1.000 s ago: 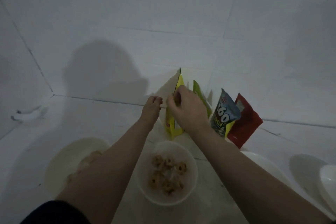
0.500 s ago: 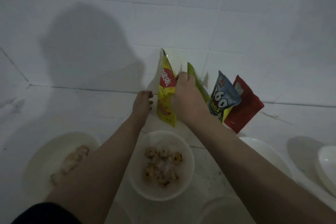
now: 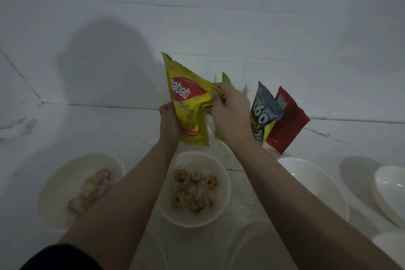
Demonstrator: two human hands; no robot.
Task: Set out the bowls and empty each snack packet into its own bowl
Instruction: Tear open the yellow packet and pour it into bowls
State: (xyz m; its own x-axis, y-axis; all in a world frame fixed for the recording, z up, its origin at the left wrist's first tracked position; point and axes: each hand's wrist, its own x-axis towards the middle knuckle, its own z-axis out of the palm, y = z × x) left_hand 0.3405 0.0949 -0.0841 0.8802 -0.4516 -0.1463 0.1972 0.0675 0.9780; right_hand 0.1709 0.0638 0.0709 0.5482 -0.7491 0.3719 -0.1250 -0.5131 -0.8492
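Yellow packet (image 3: pixel 188 103) lifted at twelve o'clock above ring-snack bowl (image 3: pixel 194 188), right hand (image 3: pixel 228 112) pinched its edge, left hand (image 3: pixel 169 123) gripped its side

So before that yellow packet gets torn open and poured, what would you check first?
1. Both hands on the yellow packet: ok; left hand holds its lower edge, right hand pinches the upper side.
2. Packet lifted off the floor: ok.
3. Packet already open: cannot tell.
4. Empty bowl within reach: ok, at right.
5. Ring-snack bowl directly below: not ok, already filled.
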